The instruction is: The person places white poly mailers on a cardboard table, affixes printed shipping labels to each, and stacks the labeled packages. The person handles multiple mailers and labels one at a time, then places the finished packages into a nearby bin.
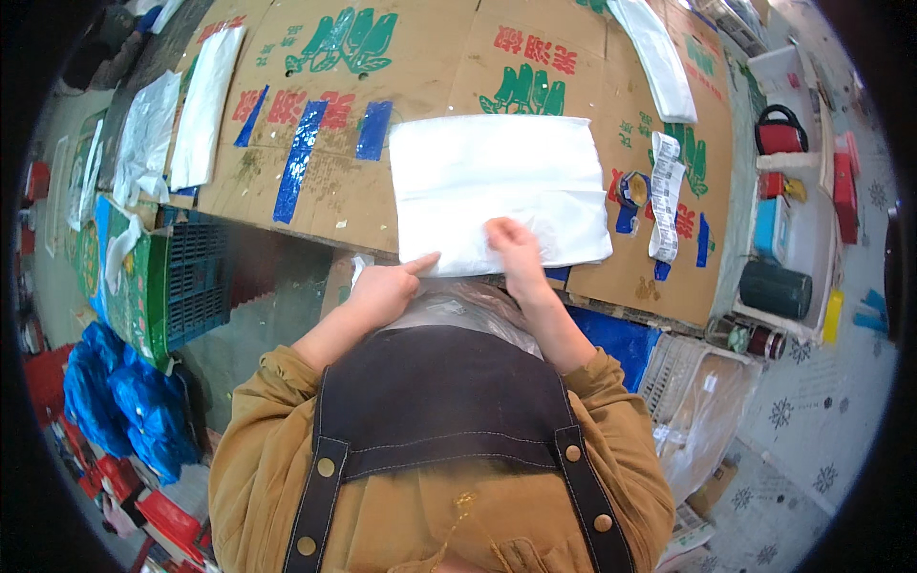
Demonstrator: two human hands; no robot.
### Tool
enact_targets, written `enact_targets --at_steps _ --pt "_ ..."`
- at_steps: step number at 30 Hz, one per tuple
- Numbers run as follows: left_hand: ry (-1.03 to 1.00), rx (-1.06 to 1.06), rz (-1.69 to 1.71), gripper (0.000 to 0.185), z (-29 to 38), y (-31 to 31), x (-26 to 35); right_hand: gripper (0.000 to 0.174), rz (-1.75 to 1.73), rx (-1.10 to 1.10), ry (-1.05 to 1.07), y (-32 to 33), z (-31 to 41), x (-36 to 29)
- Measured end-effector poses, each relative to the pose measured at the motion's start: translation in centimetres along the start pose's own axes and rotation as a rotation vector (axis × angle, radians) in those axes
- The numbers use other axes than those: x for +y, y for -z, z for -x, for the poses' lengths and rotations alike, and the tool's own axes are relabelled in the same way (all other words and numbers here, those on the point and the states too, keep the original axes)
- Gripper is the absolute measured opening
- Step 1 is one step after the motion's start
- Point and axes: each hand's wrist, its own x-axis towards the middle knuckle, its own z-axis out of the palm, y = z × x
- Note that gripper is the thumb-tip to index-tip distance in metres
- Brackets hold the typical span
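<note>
Flat on the cardboard-covered table (423, 79) before me lies a white stack of what look like plastic bags (494, 157), with a crease across its middle. My left hand (383, 292) is at its near left corner, the index finger stretched out onto the plastic and the other fingers curled. Blurred by motion, my right hand (517, 251) is over the near right part of the stack. Its fingertips are bunched at the plastic; whether they pinch a layer cannot be made out. A crumpled, see-through patch shows beside these fingers.
Right of the stack are a tape roll (634, 189) and a printed label strip (666, 197). More folded white plastic (208, 107) lies at left and far right (655, 61). A foam box (784, 161) holds a dark cylinder (775, 290). Blue bags (129, 401) and a crate (197, 276) stand left.
</note>
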Motion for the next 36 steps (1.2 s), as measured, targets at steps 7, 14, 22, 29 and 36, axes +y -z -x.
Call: enact_targets --at_steps 7,14,22,29,36 --pt "-0.069 -0.029 0.004 0.012 -0.3 0.0 -0.9 0.006 0.773 0.457 0.886 -0.6 2.7 -2.4" --pt "-0.133 0.002 0.021 0.008 -0.8 0.7 -1.1 0.042 1.020 0.154 0.631 -3.7 6.3 0.9" --pt "-0.035 -0.058 0.464 0.010 0.7 0.8 0.3 0.033 0.497 0.696 0.424 1.4 15.3 4.3" --pt "-0.035 -0.128 0.490 0.006 0.8 -3.2 5.7 0.024 0.632 1.175 -0.509 12.7 33.1 20.2" --pt "-0.088 -0.233 0.198 0.006 2.2 -8.1 13.0 0.025 0.636 0.511 -0.798 16.4 42.4 35.9"
